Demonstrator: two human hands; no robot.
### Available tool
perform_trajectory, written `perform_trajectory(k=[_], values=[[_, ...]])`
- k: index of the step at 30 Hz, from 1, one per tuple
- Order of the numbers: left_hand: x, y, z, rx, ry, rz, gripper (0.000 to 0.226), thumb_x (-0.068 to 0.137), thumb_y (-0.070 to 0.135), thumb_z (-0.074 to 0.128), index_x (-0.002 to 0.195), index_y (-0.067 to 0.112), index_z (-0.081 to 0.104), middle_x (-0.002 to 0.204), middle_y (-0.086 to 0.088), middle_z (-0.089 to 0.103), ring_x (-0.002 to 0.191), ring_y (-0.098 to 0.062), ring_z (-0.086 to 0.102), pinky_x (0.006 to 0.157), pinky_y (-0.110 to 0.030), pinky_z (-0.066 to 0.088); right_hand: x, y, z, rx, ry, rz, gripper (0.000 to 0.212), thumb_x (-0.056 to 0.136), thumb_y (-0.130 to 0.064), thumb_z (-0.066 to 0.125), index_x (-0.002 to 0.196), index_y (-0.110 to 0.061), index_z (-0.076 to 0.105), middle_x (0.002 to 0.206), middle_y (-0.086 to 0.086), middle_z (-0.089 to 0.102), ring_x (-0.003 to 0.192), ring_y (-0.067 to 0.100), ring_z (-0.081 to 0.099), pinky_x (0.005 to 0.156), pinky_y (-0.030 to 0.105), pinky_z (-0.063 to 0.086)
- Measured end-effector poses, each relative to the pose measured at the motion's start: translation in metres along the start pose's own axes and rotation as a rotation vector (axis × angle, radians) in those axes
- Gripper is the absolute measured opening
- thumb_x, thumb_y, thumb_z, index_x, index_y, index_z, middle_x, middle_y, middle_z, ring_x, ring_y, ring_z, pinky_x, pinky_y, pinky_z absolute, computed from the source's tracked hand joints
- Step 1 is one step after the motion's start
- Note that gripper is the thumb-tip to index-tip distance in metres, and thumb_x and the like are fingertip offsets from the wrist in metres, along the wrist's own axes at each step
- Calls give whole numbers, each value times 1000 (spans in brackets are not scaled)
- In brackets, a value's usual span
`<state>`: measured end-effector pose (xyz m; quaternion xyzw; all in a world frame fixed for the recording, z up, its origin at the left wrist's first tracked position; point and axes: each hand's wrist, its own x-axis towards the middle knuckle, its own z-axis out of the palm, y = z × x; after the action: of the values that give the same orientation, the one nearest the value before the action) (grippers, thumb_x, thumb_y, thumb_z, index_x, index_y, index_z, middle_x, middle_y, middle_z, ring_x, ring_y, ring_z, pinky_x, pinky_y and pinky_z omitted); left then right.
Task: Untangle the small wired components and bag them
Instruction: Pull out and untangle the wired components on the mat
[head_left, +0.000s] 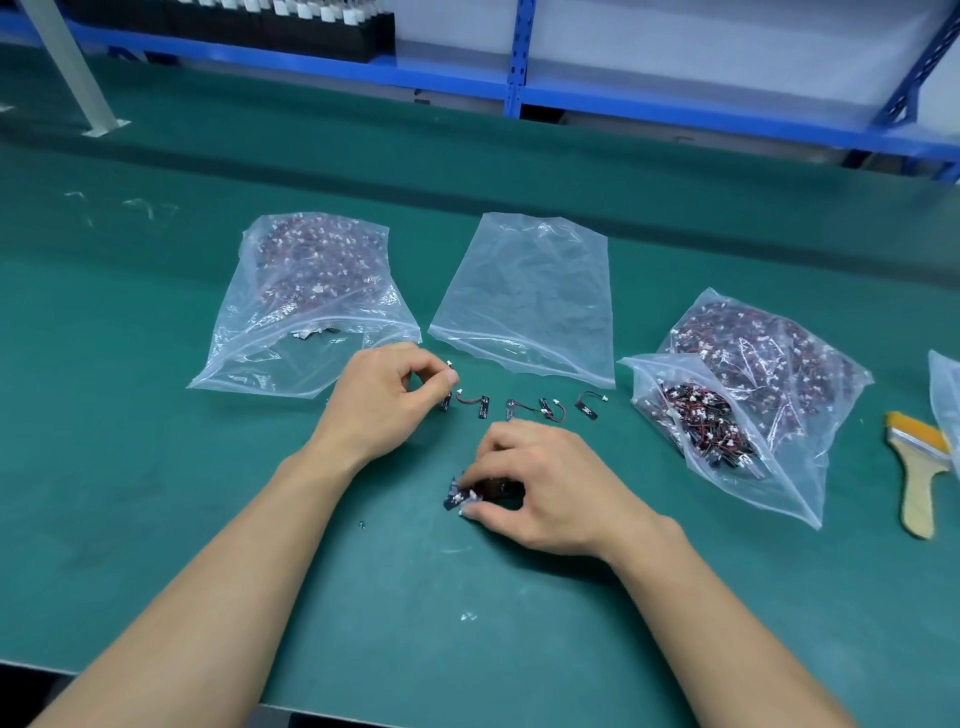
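My left hand (384, 397) pinches one small wired component (448, 387) at its white connector, just above the green mat. Beside it, several separated components (524, 408) lie in a row on the mat. My right hand (540, 488) grips a small tangled bundle of black components (462, 496) against the mat, below the row. An empty clear zip bag (530, 296) lies flat behind the row. A filled clear bag (306, 301) lies at the left, its mouth toward my left hand.
Two more clear bags of red-wired components (748, 400) lie at the right, one open (696, 421) toward me. A yellow-bristled brush (917, 467) lies at the far right beside another bag's edge (945, 395). Blue shelving (519, 78) stands behind the green table (156, 441).
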<state>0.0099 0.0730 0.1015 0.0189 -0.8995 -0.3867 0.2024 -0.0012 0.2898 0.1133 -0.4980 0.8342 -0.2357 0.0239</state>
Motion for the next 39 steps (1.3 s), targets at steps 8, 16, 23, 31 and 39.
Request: perform_trajectory(k=[8,16,23,31,39], values=[[-1,0,-1,-34,4,-2,14,88,27,72,74,28,74,72,27,62,56,-8,43,59,-14,33,-6,-13,-2,245,-57,-11,10,81,-25,79,74,-18,76,75,-7,63,71,11,56,69,33,48],[-1,1,-1,-80,12,20,13,86,32,69,76,26,75,70,28,62,56,-9,40,58,-13,33,-5,-11,-6,581,60,82,13,78,-4,81,71,-10,73,89,1,56,67,20,50,60,20,36],[-3,10,-3,-161,-51,57,12,88,25,74,75,26,76,66,17,59,56,-10,35,58,-19,31,-4,-4,-1,662,112,172,14,83,-11,78,73,-12,68,77,14,63,60,31,43,58,29,36],[-11,24,-13,-378,-398,139,31,78,42,69,68,14,75,63,-5,56,57,-20,41,55,-29,30,0,5,-1,731,210,334,17,88,-13,75,73,-18,68,62,-10,59,56,12,43,56,25,38],[-10,22,-13,-330,-405,106,12,81,21,69,70,21,72,67,9,61,60,-21,45,58,-27,35,1,8,-3,763,218,369,16,91,-13,73,76,-15,70,72,7,72,49,15,53,52,23,44]])
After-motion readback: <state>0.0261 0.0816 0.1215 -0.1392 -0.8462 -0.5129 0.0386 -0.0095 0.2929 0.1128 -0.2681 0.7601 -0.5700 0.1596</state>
